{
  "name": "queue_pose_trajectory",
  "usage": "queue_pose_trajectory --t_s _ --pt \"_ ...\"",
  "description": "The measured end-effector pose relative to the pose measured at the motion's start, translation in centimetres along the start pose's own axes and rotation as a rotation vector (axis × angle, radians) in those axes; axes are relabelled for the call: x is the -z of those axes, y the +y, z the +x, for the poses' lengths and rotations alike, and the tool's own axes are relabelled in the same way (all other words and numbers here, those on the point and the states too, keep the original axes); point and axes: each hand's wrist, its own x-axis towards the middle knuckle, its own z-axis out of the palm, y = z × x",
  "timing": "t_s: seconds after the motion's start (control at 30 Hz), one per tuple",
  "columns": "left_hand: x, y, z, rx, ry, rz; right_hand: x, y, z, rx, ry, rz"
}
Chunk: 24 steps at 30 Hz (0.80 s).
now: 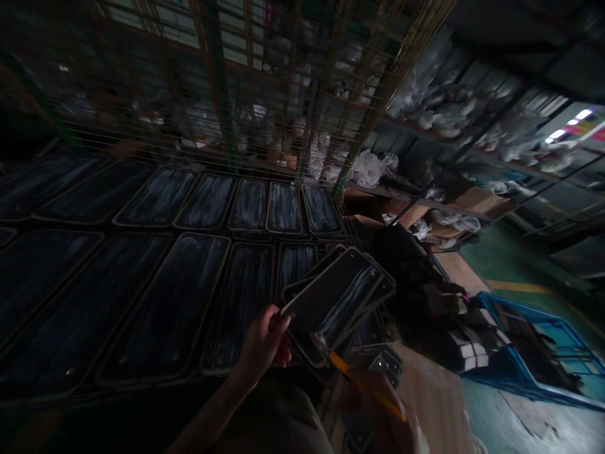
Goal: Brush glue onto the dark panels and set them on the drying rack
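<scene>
My left hand (268, 337) grips the near left edge of a dark rectangular panel (326, 293) with rounded corners, which is tilted in front of me. Wrapped round the orange handle of a brush (340, 362) is my right hand (380, 403), blurred and dim. The brush's pale tip touches the panel near its lower end. Along the panel's right side run wet-looking whitish streaks. More dark panels (373, 296) lie under and behind the held one.
Rows of similar streaked panels (198, 202) spread to the left, before a wire rack (217, 94). At right stand a blue crate (524, 381) with dark pieces, a stack of black items (425, 296) and shelves (454, 135) of plastic-wrapped goods. Cardboard (425, 391) lies below.
</scene>
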Motion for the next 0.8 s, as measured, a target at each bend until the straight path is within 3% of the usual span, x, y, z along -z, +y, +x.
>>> queue_pose_trajectory --t_s 0.13,0.2,0.33,0.47,0.53,0.63,0.73,0.8 --pt "0.2 -0.1 0.1 0.021 -0.024 0.055 -0.1 1.5 2.7 -0.122 -0.083 0.272" --pt "0.4 -0.2 0.1 -0.036 -0.017 0.113 -0.1 2.9 5.0 -0.142 -0.081 0.306" --pt "1.0 -0.6 0.4 -0.194 -0.004 0.215 0.6 5.1 10.2 -0.063 0.089 0.311" --pt "1.3 -0.7 0.6 -0.144 -0.049 0.207 1.4 5.3 14.8 0.07 0.281 0.161" --pt "1.3 -0.8 0.7 -0.186 -0.016 0.221 1.4 5.1 16.4 0.143 0.314 0.061" --pt "1.4 -1.0 0.8 -0.267 0.038 0.265 0.8 5.2 18.1 0.242 0.252 -0.118" --pt "1.4 -1.3 0.8 -0.195 0.005 0.247 -0.2 5.5 17.9 0.252 0.154 -0.235" --pt "1.3 -1.3 0.7 -0.145 -0.016 0.196 -0.8 5.3 16.3 0.23 0.069 -0.225"
